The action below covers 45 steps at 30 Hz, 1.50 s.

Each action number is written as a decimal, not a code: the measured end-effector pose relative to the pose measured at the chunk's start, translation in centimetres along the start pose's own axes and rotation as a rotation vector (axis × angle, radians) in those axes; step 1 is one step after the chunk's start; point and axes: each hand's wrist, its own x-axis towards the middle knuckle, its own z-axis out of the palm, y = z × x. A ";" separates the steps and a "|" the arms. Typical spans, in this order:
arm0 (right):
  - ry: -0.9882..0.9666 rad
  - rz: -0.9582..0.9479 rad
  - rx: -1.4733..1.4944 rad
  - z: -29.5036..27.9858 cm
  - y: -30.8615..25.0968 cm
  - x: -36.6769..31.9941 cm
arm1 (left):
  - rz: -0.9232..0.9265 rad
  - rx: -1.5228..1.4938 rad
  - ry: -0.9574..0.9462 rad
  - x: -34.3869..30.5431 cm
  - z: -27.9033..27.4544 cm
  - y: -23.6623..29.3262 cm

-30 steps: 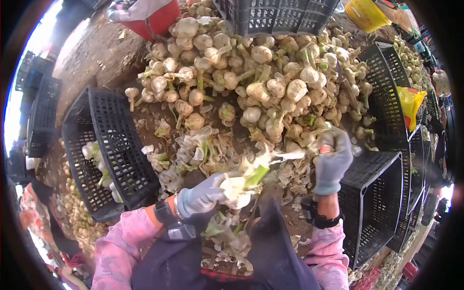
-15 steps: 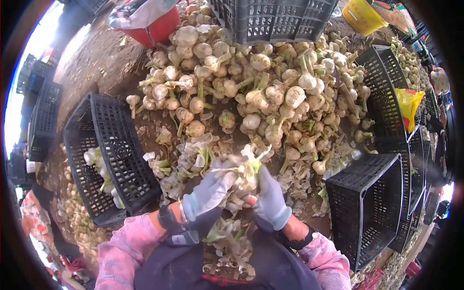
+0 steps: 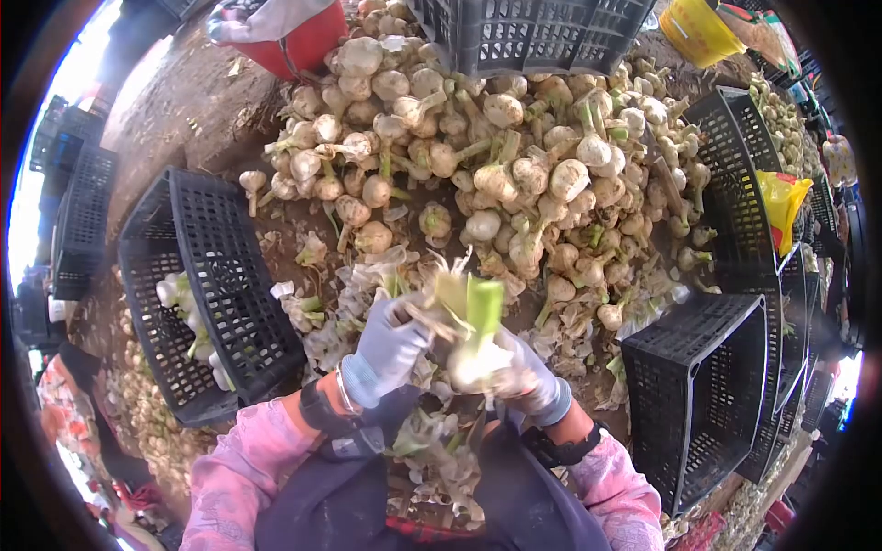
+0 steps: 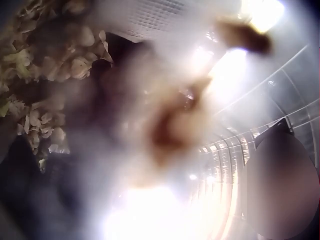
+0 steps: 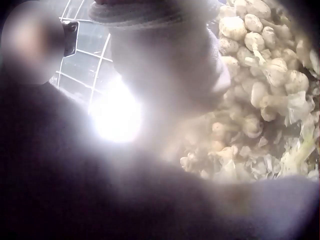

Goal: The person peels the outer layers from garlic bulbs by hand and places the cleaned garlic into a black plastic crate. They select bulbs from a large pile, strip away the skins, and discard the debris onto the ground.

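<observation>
White garlic [image 3: 478, 354] points stem [image 3: 484, 308] forward, right grip [image 3: 537, 378] round bulb [image 3: 469, 369], left grip [image 3: 390, 342] pinching husk [image 3: 448, 296].

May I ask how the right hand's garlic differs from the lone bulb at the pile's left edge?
The held garlic is in the right hand; the lone bulb lies on the ground. The held garlic's stem is green, pointing away from the person; the lone bulb's is dull, pointing toward them. Both have stems.
</observation>
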 end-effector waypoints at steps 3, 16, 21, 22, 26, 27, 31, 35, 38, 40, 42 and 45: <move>0.141 0.008 0.202 0.5 0.0 0.5 | 0.002 -0.102 0.026 -0.1 1.8 1.2; 0.176 -0.136 -0.210 -1.1 -1.0 -1.1 | 0.578 1.024 0.242 1.7 -5.8 1.7; 0.053 -0.018 -0.208 0.7 -1.6 0.5 | 0.477 0.982 -0.272 -0.5 1.9 2.5; 0.078 -0.031 -0.198 0.7 -1.5 0.4 | 0.473 1.041 -0.240 -0.4 2.0 2.7; 0.119 -0.130 -0.364 -2.1 0.0 0.3 | 0.280 0.918 -0.022 -0.1 1.4 2.7; 0.145 -0.134 -0.255 -2.1 0.2 -0.1 | 0.156 0.767 0.064 -0.1 0.8 2.7; 0.004 -0.138 -0.430 -1.5 -1.1 0.2 | 0.492 1.025 -0.022 0.6 -0.7 3.4; -0.088 -0.001 -0.257 0.3 -1.4 0.9 | 0.573 1.161 -0.381 -0.1 1.8 2.9; -0.019 0.054 -0.029 -0.4 -1.0 0.3 | 0.544 1.176 -0.368 -0.1 1.8 2.2; 0.044 -0.067 -0.164 -1.7 -0.6 1.0 | 0.442 1.139 -0.435 -0.5 1.5 1.8; 0.099 -0.087 -0.198 -1.7 -0.6 1.4 | 0.245 0.995 -0.585 -0.9 1.0 1.7; 0.095 -0.073 -0.326 -1.9 -1.9 2.2 | 0.225 1.374 -0.671 -1.5 -1.0 3.2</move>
